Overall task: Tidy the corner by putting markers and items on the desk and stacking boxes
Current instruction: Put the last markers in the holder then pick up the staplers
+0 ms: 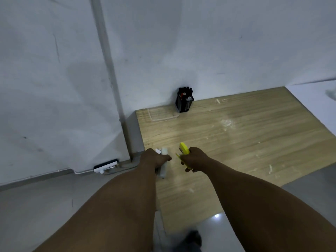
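Your left grip (pixel 156 160) clamps pale markers (pixel 163 170); your right grip (pixel 193 159) clamps yellow ones (pixel 184 149). You're carrying them over the bench (pixel 254 139). Next, likely lower and release them onto the wood just below both grips.

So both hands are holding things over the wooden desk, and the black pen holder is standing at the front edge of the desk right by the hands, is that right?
Not quite. The head view shows the black pen holder at the back of the wooden desk, against the wall, well away from the hands. The rest holds: the left hand grips a whitish item and the right hand a yellow one over the desk.
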